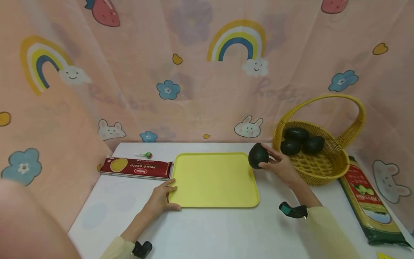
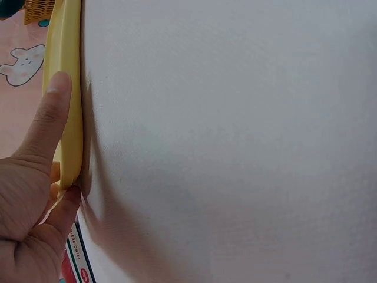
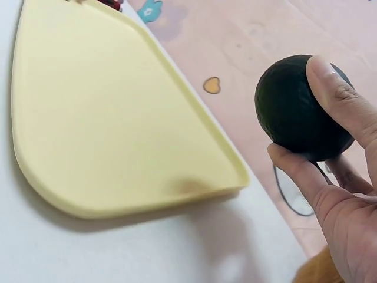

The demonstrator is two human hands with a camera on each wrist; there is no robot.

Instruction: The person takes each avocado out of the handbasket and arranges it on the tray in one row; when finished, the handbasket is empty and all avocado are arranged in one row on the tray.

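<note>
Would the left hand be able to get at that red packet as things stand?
Probably yes: the red packet lies just beyond the left hand, with nothing visible between them, though it would likely release the yellow tray first.

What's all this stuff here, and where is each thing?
Table: one, white, centre
Printed cloth: count unclear, pink, behind table
Tray: one, yellow, mid-table
Basket: one, yellow, far right
Avocados: three, dark green, in basket
Held avocado: one, dark green, by tray's right edge
Packet: one, dark red, left of tray
Lollipop: one, green and red, behind packet
Bag: one, green, gold and red, right
Cut-off object: one, yellow, bottom right
Blurred shape: one, pinkish, lower left
Wrist devices: two, black, on wrists
Sleeves: two, pale yellow, on arms
Left hand: one, bare, gripping tray's near-left corner
Right hand: one, bare, gripping held avocado
</note>
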